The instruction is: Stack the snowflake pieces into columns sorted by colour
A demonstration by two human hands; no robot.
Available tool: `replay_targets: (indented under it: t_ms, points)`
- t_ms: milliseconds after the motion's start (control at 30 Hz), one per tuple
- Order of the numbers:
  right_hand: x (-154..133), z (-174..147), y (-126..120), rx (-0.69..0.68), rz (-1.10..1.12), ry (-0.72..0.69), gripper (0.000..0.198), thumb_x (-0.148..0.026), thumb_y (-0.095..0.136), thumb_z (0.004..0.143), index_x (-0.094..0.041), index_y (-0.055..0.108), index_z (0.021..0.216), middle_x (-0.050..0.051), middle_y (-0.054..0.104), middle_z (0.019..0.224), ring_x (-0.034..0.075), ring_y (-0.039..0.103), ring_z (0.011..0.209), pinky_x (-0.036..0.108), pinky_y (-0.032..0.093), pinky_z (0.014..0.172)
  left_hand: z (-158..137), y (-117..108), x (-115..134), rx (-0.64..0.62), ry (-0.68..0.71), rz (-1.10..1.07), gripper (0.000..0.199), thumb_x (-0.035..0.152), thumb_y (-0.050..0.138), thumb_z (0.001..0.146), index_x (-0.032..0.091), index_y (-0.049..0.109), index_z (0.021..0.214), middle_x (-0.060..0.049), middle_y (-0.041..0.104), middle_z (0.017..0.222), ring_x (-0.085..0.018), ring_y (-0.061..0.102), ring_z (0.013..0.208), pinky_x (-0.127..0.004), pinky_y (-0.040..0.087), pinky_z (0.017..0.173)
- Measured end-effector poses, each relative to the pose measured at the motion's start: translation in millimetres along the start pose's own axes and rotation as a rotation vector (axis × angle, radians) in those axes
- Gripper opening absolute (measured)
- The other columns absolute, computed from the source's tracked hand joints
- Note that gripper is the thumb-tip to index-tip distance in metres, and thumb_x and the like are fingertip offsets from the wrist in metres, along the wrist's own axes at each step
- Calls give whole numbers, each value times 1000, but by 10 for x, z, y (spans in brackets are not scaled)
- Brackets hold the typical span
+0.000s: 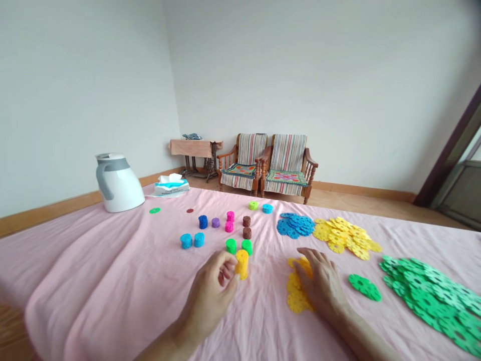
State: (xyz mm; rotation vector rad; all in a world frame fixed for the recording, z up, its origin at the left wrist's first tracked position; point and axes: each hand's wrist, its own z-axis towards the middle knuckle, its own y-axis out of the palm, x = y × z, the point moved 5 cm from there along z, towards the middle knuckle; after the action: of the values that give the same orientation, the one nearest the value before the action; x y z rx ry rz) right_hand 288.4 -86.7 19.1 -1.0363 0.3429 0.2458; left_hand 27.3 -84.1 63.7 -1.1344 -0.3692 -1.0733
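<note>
My left hand (212, 286) curls its fingers and thumb at the left side of an upright stack of yellow snowflake discs (242, 264), gripping it. Flat and with fingers spread, my right hand (323, 281) rests over a loose pile of yellow snowflake discs (297, 296), covering part of it. Just behind the yellow stack stand two green stacks (231, 245). Further back are short stacks in brown (247, 232), pink (229, 226), purple (215, 222), dark blue (203, 222) and light blue (186, 241).
Loose piles of blue discs (295, 225), yellow discs (347, 235) and green discs (432, 296) spread to the right on the pink cloth (124, 281). A white jug (122, 185) and tissue box (171, 186) stand back left. Two wooden chairs (287, 165) are beyond the table.
</note>
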Motion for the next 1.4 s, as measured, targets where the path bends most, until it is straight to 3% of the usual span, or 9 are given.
replay_targets:
  t_ms: [67, 167, 267, 400, 500, 700, 1400]
  points:
    - [-96, -4, -53, 62, 32, -35, 31, -31, 47, 86, -18, 60, 111, 11, 66, 113, 27, 57, 106, 44, 41, 89, 63, -23, -195, -36, -79, 20, 27, 11, 56, 71, 21, 55, 96, -2, 62, 92, -17, 59, 79, -26, 47, 66]
    - [-345, -44, -80, 85, 143, -106, 28, -27, 49, 84, -18, 59, 109, 10, 68, 105, 25, 60, 98, 42, 42, 86, 134, 48, -322, -92, -72, 60, 48, 10, 61, 68, 22, 52, 113, -4, 64, 101, -20, 60, 92, -31, 47, 78]
    - [-647, -120, -19, -23, 290, -147, 30, -18, 45, 82, -19, 56, 110, 6, 70, 92, 21, 62, 86, 37, 44, 80, 147, 154, -363, -139, -65, 64, 54, 10, 63, 68, 23, 50, 119, -3, 64, 98, -20, 60, 91, -32, 46, 82]
    - [-949, -202, 102, -222, 415, -141, 34, -7, 37, 81, -20, 52, 109, 3, 71, 90, 19, 62, 87, 36, 43, 81, 115, 197, -419, -131, -65, 28, 57, 11, 64, 69, 23, 48, 122, -3, 64, 97, -20, 60, 90, -33, 46, 83]
    - [-1058, -219, 135, -276, 431, -153, 35, -2, 35, 78, -18, 52, 104, 5, 72, 94, 19, 60, 90, 36, 42, 83, 88, 190, -470, -110, -72, -9, 58, 11, 64, 70, 23, 47, 124, -3, 64, 97, -20, 60, 91, -33, 46, 84]
    - [-1111, -245, 137, -289, 372, -144, 36, 2, 34, 78, -21, 59, 91, 5, 68, 93, 18, 58, 85, 29, 41, 76, 78, 183, -476, -115, -96, -26, 61, 8, 63, 69, 24, 47, 126, -2, 65, 94, -19, 61, 88, -32, 47, 83]
    - [-1092, -295, 236, -319, 359, -107, 35, 1, 37, 80, -21, 61, 93, 4, 67, 93, 19, 57, 87, 28, 39, 78, 85, 205, -478, -158, -107, -86, 54, 5, 59, 70, 23, 51, 120, -1, 66, 90, -17, 62, 86, -28, 48, 79]
